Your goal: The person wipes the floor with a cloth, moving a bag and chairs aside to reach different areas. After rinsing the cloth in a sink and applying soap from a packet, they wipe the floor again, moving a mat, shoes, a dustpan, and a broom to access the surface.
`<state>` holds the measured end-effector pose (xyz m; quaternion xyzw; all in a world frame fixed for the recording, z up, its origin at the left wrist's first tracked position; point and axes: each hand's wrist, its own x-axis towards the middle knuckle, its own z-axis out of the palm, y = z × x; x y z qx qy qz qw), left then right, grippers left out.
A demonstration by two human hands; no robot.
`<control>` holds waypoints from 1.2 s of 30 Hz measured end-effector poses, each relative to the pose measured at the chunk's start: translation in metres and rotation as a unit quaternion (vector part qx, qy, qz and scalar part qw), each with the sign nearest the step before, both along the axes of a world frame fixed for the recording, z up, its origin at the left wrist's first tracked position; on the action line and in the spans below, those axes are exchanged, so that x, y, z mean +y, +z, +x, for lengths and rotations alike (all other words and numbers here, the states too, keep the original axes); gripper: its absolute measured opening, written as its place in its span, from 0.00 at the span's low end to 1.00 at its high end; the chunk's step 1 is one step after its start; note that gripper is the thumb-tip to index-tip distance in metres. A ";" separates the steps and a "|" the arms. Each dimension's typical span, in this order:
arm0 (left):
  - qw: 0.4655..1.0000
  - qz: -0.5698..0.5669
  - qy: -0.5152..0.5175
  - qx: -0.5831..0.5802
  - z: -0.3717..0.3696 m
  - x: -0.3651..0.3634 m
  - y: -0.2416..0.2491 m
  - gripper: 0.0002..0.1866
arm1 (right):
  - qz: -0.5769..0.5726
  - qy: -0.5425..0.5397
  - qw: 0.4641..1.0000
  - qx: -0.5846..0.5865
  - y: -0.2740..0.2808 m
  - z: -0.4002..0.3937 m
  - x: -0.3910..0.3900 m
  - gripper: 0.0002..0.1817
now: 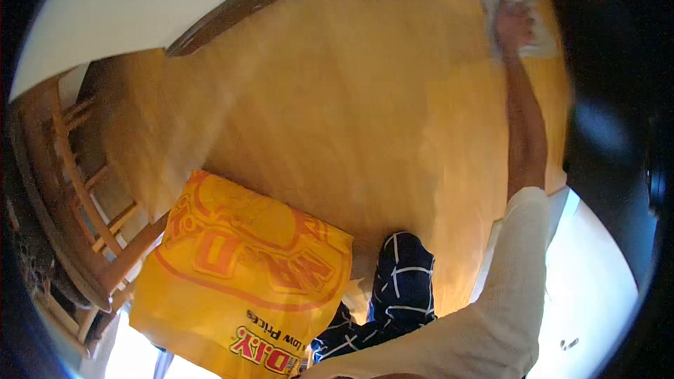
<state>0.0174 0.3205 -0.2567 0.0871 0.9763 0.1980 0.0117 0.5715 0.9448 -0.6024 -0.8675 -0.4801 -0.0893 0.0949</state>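
Observation:
My right hand (514, 23) is stretched out to the far upper right, on a pale grey-white cloth (542, 41) that lies against the brown wooden surface (330, 84). The fingers look curled over the cloth, though motion blurs them. A long light sleeve (502, 295) covers the arm up to the elbow area. Below, at the lower left, is a large yellow bag (239, 253) with red and orange print. My left hand does not show.
A dark blue leg with white lines (404, 277) shows at the bottom centre. Wooden chair-like frames (88, 182) stand at the left. A dark edge strip (246, 10) borders the surface at the top, and a white panel (590, 274) is at the lower right.

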 end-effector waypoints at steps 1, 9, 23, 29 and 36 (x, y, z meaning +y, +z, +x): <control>1.000 -0.003 -0.005 -0.004 0.005 0.001 -0.001 0.26 | -0.014 -0.042 0.999 -0.016 0.008 -0.022 -0.020 0.28; 0.990 0.006 -0.132 0.052 -0.027 0.115 0.032 0.28 | -0.159 0.658 0.585 0.447 0.010 -0.252 -0.289 0.21; 0.963 -0.025 -0.249 0.095 -0.095 0.232 0.079 0.32 | 0.075 0.206 0.975 -0.030 0.000 0.194 -0.187 0.21; 0.978 0.053 -0.195 -0.054 0.010 0.086 -0.021 0.34 | -0.104 -0.210 0.970 -0.063 -0.038 0.138 -0.393 0.29; 0.859 0.268 -0.066 -0.430 0.181 0.082 -0.216 0.35 | -0.063 0.253 0.951 0.167 0.041 -0.140 -0.190 0.29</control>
